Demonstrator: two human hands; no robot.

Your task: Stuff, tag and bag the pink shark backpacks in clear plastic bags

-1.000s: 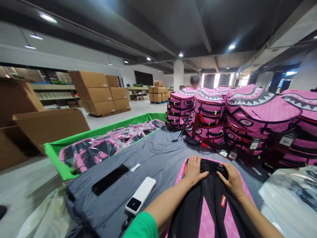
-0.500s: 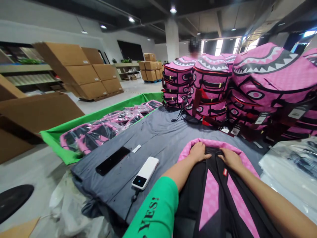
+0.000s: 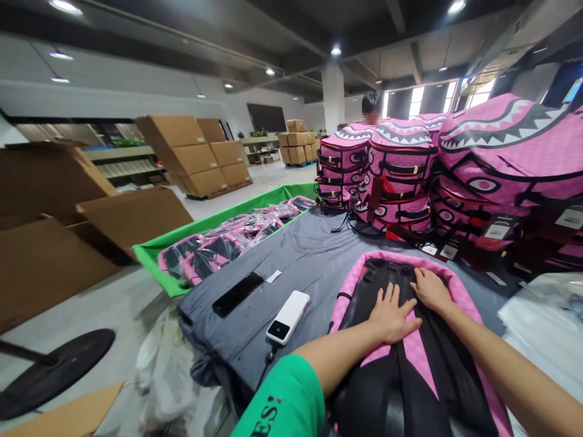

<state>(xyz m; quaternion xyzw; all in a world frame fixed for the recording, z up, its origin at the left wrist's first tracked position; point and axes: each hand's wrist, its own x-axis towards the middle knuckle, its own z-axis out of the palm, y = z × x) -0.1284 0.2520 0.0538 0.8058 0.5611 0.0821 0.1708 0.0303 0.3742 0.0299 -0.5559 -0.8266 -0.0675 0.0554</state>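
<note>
A black and pink backpack (image 3: pixel 378 388) lies with its strap side up on a table covered in grey cloth (image 3: pixel 314 249). My left hand (image 3: pixel 392 315) rests flat on its straps, fingers spread. Near the top right of the same backpack, my right hand (image 3: pixel 430 290) presses on the black panel with fingers apart. Neither hand grips anything. Left of the backpack are a white power bank (image 3: pixel 288 317) with a black cable and a black phone (image 3: pixel 237 294). Pink backpacks with shark-teeth prints (image 3: pixel 401 176) are stacked at the table's back right.
Bagged pink items (image 3: pixel 218 249) fill a green-lined bin (image 3: pixel 159 273) beyond the table's left edge. Clear plastic bags (image 3: pixel 542 321) lie at the right. Cardboard boxes (image 3: pixel 191 161) stand behind the bin, and a person (image 3: pixel 371 109) is behind the stacks.
My left hand has come down from the backpack's top edge onto the straps and spread open. My right hand has let go of the top and lies flatter. The view has turned left.
</note>
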